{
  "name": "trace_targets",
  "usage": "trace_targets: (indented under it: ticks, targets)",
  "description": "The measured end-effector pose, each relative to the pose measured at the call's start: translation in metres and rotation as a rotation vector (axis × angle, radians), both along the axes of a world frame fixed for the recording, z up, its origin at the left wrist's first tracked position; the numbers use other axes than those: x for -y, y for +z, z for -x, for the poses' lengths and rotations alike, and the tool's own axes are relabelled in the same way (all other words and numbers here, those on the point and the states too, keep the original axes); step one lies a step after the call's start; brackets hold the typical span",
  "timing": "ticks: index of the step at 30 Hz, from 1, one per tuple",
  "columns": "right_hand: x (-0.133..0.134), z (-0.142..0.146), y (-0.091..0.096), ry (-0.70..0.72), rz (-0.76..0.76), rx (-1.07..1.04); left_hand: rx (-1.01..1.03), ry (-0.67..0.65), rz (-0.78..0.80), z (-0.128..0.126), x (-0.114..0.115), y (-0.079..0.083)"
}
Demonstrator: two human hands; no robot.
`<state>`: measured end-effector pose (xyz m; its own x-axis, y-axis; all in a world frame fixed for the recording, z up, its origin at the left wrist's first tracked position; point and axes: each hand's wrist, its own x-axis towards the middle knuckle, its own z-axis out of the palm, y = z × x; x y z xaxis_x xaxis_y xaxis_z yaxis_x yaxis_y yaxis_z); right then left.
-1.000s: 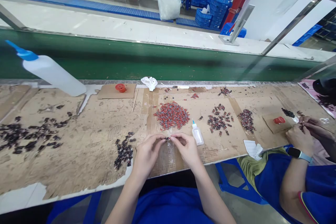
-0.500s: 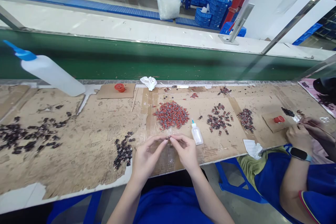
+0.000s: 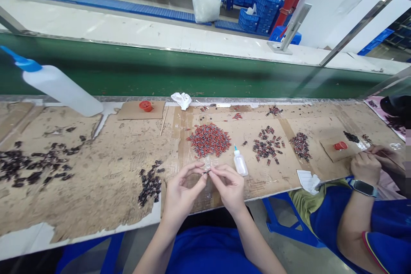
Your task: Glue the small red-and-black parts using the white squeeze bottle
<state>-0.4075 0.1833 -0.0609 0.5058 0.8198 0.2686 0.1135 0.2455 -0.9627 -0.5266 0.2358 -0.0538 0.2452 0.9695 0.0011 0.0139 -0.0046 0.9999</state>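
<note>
Head view: a tiny dark part (image 3: 206, 172) is pinched by the right hand (image 3: 229, 185) near the red pile (image 3: 209, 140) on the bench (image 3: 105, 192), while the left hand (image 3: 178, 195) has just been spread a bit, so its hold seems looser but cannot be told surely.

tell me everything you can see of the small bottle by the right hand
The small bottle has a pale, translucent body that looks like plastic, topped by a narrow blue tip pointing toward the far side. It is on the cardboard, just right of the pile of red-and-dark pieces; whether it stands or lies is hard to tell. No hand grips it. The right hand is close beside it, but contact is unclear, as are any contents.
</note>
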Motion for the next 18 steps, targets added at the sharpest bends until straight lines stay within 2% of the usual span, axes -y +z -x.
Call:
trace_targets:
  ticks: [4, 6, 10, 11, 14, 16, 18]
  targets:
    - [0.003, -0.005, 0.003, -0.032, 0.012, 0.106, 0.027, -0.015, 0.024, -0.010, 0.003, -0.002]
    - [0.005, -0.013, 0.003, -0.073, 0.057, 0.128, 0.020, -0.064, 0.012, -0.013, 0.003, 0.001]
    - [0.009, -0.053, -0.002, -0.287, 0.203, 0.190, -0.106, -0.220, -0.074, 0.004, -0.014, 0.006]
    - [0.011, -0.066, -0.004, -0.365, 0.243, 0.227, -0.183, -0.210, -0.119, 0.014, -0.021, 0.006]
    - [0.017, -0.102, -0.007, -0.544, 0.357, 0.417, -0.469, -0.016, -0.310, 0.051, -0.046, 0.001]
    - [0.022, -0.111, -0.007, -0.590, 0.406, 0.592, -0.662, 0.067, -0.421, 0.072, -0.059, -0.005]
    - [0.025, -0.107, -0.008, -0.575, 0.444, 0.729, -0.803, 0.042, -0.503, 0.085, -0.066, -0.010]
